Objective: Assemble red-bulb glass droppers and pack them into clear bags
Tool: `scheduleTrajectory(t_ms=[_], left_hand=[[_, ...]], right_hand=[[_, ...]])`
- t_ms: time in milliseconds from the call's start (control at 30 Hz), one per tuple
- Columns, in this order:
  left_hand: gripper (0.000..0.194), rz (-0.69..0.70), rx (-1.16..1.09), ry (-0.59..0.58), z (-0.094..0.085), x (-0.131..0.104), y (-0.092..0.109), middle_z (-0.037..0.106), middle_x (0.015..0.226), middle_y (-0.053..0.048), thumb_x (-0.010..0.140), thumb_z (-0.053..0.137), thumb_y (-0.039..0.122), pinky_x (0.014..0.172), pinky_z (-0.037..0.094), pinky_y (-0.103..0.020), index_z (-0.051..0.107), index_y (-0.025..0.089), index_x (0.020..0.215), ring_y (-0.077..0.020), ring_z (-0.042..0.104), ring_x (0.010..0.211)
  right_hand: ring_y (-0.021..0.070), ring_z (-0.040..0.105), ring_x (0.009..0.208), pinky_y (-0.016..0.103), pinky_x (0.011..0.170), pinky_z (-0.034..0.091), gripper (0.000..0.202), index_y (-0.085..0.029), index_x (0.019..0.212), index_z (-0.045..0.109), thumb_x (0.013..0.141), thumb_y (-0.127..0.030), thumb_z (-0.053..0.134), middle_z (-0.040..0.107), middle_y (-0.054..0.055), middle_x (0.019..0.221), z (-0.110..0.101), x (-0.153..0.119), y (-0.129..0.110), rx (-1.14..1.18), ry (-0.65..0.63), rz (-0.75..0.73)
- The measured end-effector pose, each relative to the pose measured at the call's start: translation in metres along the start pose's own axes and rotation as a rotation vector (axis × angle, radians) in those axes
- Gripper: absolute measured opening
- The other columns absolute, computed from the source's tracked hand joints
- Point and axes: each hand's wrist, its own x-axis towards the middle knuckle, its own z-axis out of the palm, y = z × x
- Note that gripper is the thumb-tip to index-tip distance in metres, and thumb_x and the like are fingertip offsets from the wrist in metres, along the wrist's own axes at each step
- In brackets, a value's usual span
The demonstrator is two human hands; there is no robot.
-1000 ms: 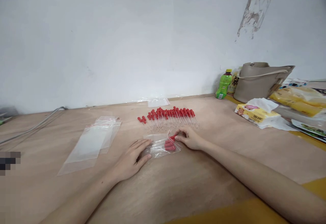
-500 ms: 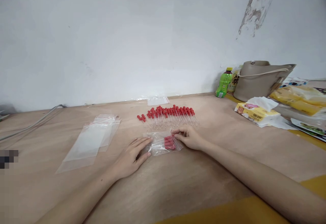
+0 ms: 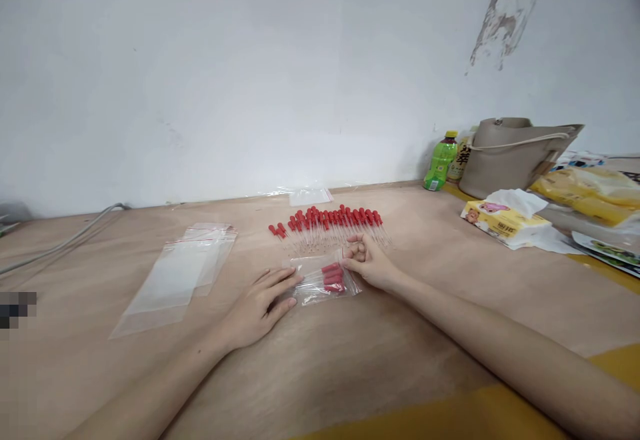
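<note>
A clear zip-lock bag (image 3: 313, 293) lies flat on the table in front of me, its opening toward the right. Inside it are several droppers with red rubber bulbs (image 3: 333, 279) and thin clear stems pointing left. My left hand (image 3: 263, 307) rests on the bag's left end, fingers stretched out and thumb apart. At the upper right corner, by the zip strip, my right hand (image 3: 371, 263) pinches the bag's edge between thumb and curled fingers. Just beyond the bag, a row of loose red-bulbed droppers (image 3: 327, 220) lies with bulbs toward the wall.
Flat clear zip bags (image 3: 173, 273) overlap on the left, and another small bag (image 3: 310, 197) lies by the wall. To the right are a tissue box (image 3: 505, 223), a green bottle (image 3: 441, 163), a grey-brown bag (image 3: 505, 160) and yellow packaging (image 3: 595, 193). A grey cable (image 3: 65, 247) runs along the left.
My right hand has shifted slightly up and right along the bag's zip edge, its fingers more curled. The red bulbs in the bag show more plainly. My left hand stays put.
</note>
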Motion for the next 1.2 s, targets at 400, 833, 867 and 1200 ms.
scheduleTrajectory(t_ms=[400, 833, 867, 1200], left_hand=[[0.037, 0.003, -0.021, 0.02, 0.001, -0.001, -0.001, 0.042, 0.131, -0.004, 0.088, 0.037, 0.035, 0.1, 0.031, -0.043, 0.044, 0.026, 0.123, -0.021, 0.036, 0.121], [0.034, -0.014, -0.114, 0.055, -0.001, -0.004, 0.003, 0.047, 0.126, -0.006, 0.086, 0.041, 0.034, 0.099, 0.034, -0.041, 0.046, 0.022, 0.118, -0.0208, 0.04, 0.118], [0.034, -0.015, -0.109, 0.052, -0.001, -0.004, 0.003, 0.046, 0.127, -0.006, 0.086, 0.041, 0.034, 0.1, 0.033, -0.041, 0.045, 0.023, 0.118, -0.021, 0.039, 0.119], [0.037, 0.007, -0.081, 0.034, 0.0, -0.003, 0.0, 0.045, 0.129, -0.006, 0.088, 0.039, 0.032, 0.101, 0.029, -0.043, 0.042, 0.024, 0.124, -0.021, 0.038, 0.12]], right_hand=[[0.0109, 0.05, 0.057, 0.025, 0.057, 0.04, 0.024, -0.018, 0.084, 0.052, 0.064, -0.029, 0.057, 0.052, -0.002, 0.068, -0.031, 0.025, -0.007, -0.173, 0.257, -0.097], [0.0307, 0.038, 0.108, 0.048, 0.086, 0.024, 0.028, -0.016, 0.083, 0.067, 0.075, -0.037, 0.05, 0.053, 0.015, 0.11, -0.017, 0.136, -0.013, -1.196, 0.337, -0.025], [0.0317, 0.038, 0.107, 0.049, 0.085, 0.025, 0.026, -0.015, 0.079, 0.068, 0.074, -0.036, 0.052, 0.055, 0.016, 0.106, -0.016, 0.141, -0.012, -1.175, 0.339, -0.004], [0.0113, 0.057, 0.067, 0.022, 0.06, 0.042, 0.027, -0.015, 0.093, 0.054, 0.084, -0.035, 0.037, 0.064, 0.005, 0.08, -0.041, 0.111, -0.041, -0.752, 0.318, -0.082]])
